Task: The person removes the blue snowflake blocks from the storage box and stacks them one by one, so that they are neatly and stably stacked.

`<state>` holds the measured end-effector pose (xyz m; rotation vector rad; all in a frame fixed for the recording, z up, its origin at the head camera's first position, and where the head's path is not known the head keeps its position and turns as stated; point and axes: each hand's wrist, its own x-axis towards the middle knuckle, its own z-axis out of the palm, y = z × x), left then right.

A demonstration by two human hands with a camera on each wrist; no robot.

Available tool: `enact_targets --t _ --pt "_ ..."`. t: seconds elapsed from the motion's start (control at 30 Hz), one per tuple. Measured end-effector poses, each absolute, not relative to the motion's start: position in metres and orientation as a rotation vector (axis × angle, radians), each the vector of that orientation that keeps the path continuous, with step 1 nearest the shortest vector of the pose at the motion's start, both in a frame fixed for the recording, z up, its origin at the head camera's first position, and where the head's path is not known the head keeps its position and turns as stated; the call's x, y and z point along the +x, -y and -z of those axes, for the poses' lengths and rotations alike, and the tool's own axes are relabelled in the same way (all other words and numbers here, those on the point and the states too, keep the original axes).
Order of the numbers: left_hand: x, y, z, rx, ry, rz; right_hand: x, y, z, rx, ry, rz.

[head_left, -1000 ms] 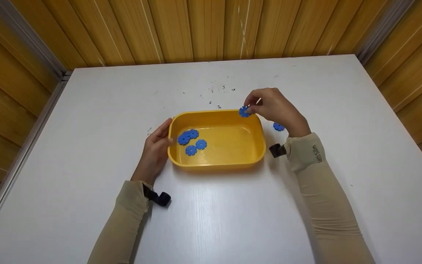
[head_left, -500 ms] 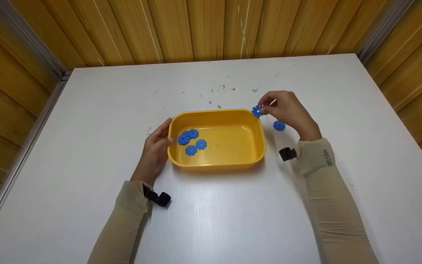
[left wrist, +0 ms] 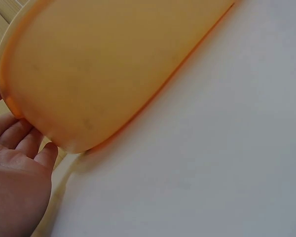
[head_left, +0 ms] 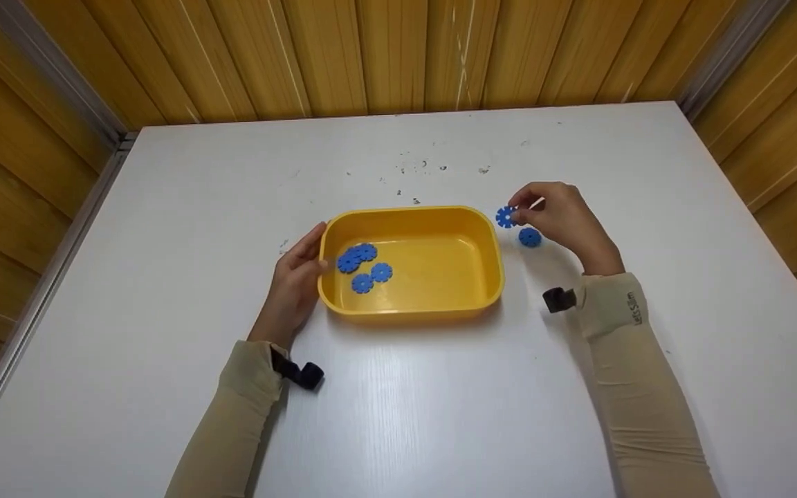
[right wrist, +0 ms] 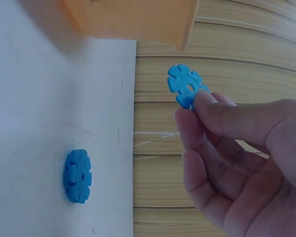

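Note:
My left hand (head_left: 295,280) grips the left end of a yellow plastic tub (head_left: 412,312), thumb over the rim and fingers along the outer wall. Thumb and fingers of my right hand (head_left: 561,214) pinch a blue notched disc (head_left: 506,217) with a hole in its centre, held in the air just right of the tub. Below it on the table lies a small stack of similar blue discs (right wrist: 78,177), apart from the hand. Inside the tub's left half lie several more blue discs (head_left: 362,283), some overlapping.
The white table (head_left: 398,415) bears small dark marks behind the tub. Wood-patterned panels (head_left: 391,55) stand along its back and sides, with metal posts at the corners. Each sleeve cuff carries a small black camera (head_left: 310,375).
The right hand has moved right, from above the tub's back right corner to outside its right rim, still pinching the disc. Left hand, tub and the discs inside stay where they were.

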<state>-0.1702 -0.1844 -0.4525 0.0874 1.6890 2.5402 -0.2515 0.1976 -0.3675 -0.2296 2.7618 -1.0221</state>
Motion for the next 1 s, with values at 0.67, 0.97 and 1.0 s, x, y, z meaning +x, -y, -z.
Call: enact_targets --t 0.67,0.97,1.0 --pt "-0.17 0.185 0.454 0.113 -1.694 -2.536 -0.253 -0.224 0.391 -0.209 -2.757 1.028" --pt "-0.171 0.185 0.454 0.098 -1.696 -2.534 -0.257 -0.232 0.398 -0.135 -2.734 1.021" --pt "-0.17 0.185 0.454 0.097 -1.694 -2.536 -0.257 -0.232 0.398 -0.131 -2.733 1.018"
